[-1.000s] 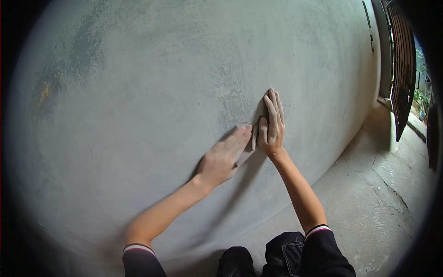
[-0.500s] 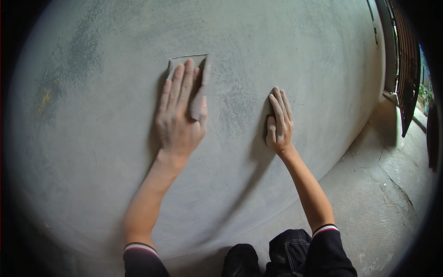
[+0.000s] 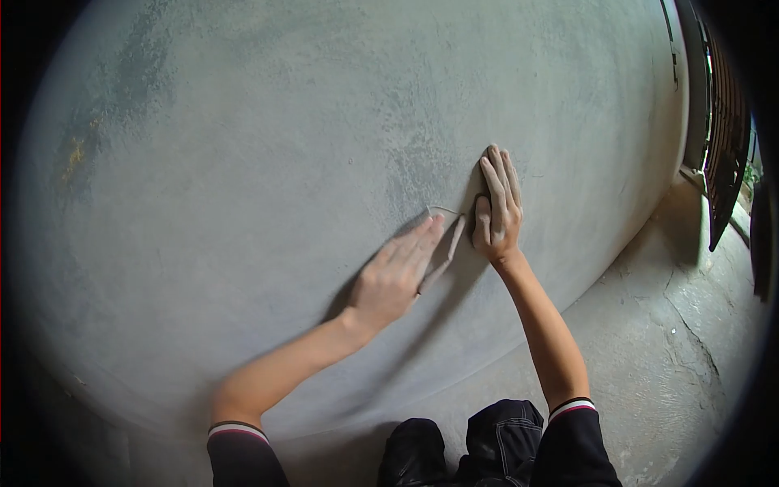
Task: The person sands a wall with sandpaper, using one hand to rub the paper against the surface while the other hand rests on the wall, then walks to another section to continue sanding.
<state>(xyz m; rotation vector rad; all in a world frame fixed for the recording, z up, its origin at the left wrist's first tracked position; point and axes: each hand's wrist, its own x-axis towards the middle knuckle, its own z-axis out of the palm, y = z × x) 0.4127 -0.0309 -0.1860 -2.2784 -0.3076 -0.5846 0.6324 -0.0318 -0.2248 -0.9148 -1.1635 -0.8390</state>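
A sheet of grey sandpaper or similar thin material (image 3: 442, 264) lies under my left hand (image 3: 396, 272), which presses it flat against the grey wall (image 3: 243, 203). Its folded edge shows to the right of the fingers, and the hand is slightly blurred. My right hand (image 3: 499, 203) rests on the same wall, a little higher and to the right. Pale dust covers its fingers, which are stretched out, and nothing shows in it. Darker rough patches mark the wall above my left hand.
On the right, a dark slatted shutter or gate (image 3: 725, 138) stands beyond the wall's edge. Cracked concrete floor (image 3: 641, 349) spreads at the lower right. My knees in dark trousers (image 3: 503, 438) are at the bottom. A yellowish stain (image 3: 75, 154) marks the wall at left.
My left hand has moved down and to the right with the sheet, now close to my right hand and tilted rightward. My right hand has hardly moved on the wall.
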